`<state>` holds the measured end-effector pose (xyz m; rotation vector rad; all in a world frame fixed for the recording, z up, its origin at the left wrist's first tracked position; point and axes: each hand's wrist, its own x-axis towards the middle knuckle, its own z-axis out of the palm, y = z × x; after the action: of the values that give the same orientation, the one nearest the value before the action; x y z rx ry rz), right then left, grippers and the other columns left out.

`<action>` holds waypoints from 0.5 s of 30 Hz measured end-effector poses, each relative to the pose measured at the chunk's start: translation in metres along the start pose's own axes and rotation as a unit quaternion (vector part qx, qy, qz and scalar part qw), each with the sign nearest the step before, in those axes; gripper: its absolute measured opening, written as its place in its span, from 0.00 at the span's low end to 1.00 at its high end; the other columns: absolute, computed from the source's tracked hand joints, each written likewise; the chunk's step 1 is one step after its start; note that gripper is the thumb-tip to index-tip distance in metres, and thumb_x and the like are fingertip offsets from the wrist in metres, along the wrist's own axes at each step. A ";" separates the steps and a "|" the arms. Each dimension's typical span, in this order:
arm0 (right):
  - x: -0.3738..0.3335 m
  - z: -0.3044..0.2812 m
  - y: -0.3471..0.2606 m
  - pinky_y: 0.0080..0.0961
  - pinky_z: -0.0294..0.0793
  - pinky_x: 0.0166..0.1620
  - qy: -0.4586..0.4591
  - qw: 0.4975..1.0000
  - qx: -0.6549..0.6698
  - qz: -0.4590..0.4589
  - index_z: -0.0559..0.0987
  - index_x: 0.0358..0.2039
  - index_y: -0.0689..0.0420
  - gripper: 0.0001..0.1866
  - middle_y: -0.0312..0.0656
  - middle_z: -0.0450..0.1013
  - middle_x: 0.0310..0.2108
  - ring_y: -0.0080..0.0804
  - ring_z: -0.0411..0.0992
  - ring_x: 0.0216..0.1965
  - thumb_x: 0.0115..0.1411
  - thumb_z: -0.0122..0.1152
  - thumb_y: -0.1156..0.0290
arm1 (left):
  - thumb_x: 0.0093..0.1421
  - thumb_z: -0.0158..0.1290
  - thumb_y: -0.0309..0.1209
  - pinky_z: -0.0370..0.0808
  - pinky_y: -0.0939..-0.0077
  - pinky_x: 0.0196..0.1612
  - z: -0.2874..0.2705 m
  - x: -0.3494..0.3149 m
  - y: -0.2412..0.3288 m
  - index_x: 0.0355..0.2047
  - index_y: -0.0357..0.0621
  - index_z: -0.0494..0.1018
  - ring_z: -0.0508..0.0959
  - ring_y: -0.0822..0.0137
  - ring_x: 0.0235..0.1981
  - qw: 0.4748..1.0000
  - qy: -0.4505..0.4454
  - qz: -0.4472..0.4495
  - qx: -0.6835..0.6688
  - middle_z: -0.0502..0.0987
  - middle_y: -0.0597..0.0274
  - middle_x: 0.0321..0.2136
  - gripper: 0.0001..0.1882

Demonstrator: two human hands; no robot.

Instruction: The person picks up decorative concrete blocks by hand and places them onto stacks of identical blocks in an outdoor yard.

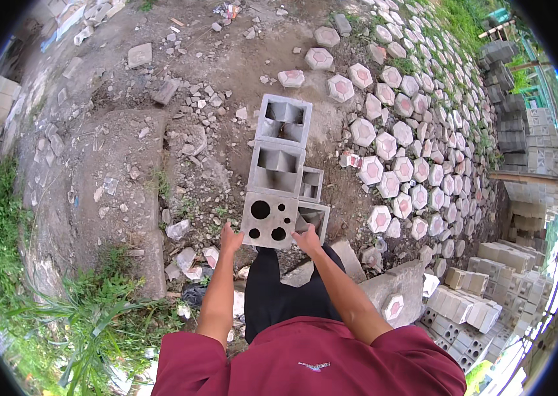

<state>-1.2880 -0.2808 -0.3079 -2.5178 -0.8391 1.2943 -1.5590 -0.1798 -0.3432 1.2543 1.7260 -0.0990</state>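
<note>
A grey concrete block with several round holes of different sizes (pixel 269 210) is in front of my legs. My left hand (pixel 231 236) grips its left side near the lower corner. At the opposite side, my right hand (pixel 305 239) holds the lower right edge, thumb toward the top face. Just beyond it lies a hollow concrete block (pixel 275 180) with two large cavities, and farther on another hollow block (pixel 260 136) continues the row. To the right are a smaller hollow block (pixel 320 177) and a partly covered one (pixel 326 212). The fingers under the holed block are hidden.
Hexagonal pavers with reddish centres (pixel 384 145) cover the ground at the right. Rubble (pixel 209 99) and a low concrete slab (pixel 150 284) lie to the left, with grass (pixel 87 323) nearer. Stacked blocks (pixel 463 305) stand at the lower right.
</note>
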 end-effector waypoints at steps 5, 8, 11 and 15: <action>0.008 0.014 0.001 0.37 0.69 0.54 -0.008 0.998 0.004 -0.055 0.53 0.62 0.69 0.49 0.64 0.71 0.48 0.54 0.70 0.53 0.50 0.68 0.54 | 0.52 0.59 0.41 0.62 0.60 0.62 -0.002 0.019 0.024 0.60 0.31 0.57 0.65 0.44 0.60 0.998 -0.048 0.026 -0.025 0.65 0.35 0.57 0.41; 0.016 0.016 -0.010 0.38 0.67 0.56 -0.009 0.998 0.014 -0.057 0.51 0.64 0.64 0.47 0.63 0.69 0.51 0.55 0.69 0.54 0.51 0.67 0.60 | 0.51 0.57 0.39 0.63 0.60 0.60 0.005 0.030 0.028 0.60 0.31 0.58 0.67 0.43 0.59 0.998 -0.046 0.036 -0.037 0.67 0.35 0.56 0.40; 0.029 0.020 -0.003 0.37 0.65 0.58 -0.053 0.992 0.078 -0.083 0.49 0.65 0.63 0.46 0.59 0.67 0.54 0.48 0.67 0.56 0.51 0.65 0.70 | 0.49 0.56 0.34 0.66 0.59 0.57 0.013 0.030 0.037 0.57 0.30 0.60 0.71 0.45 0.55 0.993 -0.059 0.061 -0.082 0.70 0.34 0.51 0.36; 0.036 0.032 0.005 0.34 0.64 0.59 -0.092 0.981 0.139 -0.105 0.49 0.65 0.63 0.45 0.56 0.67 0.54 0.46 0.67 0.57 0.50 0.64 0.74 | 0.45 0.58 0.32 0.68 0.62 0.56 0.013 0.031 0.037 0.57 0.30 0.59 0.72 0.49 0.53 0.986 -0.073 0.083 -0.123 0.71 0.38 0.51 0.39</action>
<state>-1.2945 -0.2668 -0.3538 -2.0626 -0.8652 1.4717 -1.5231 -0.1482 -0.3564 1.1726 1.4532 0.1148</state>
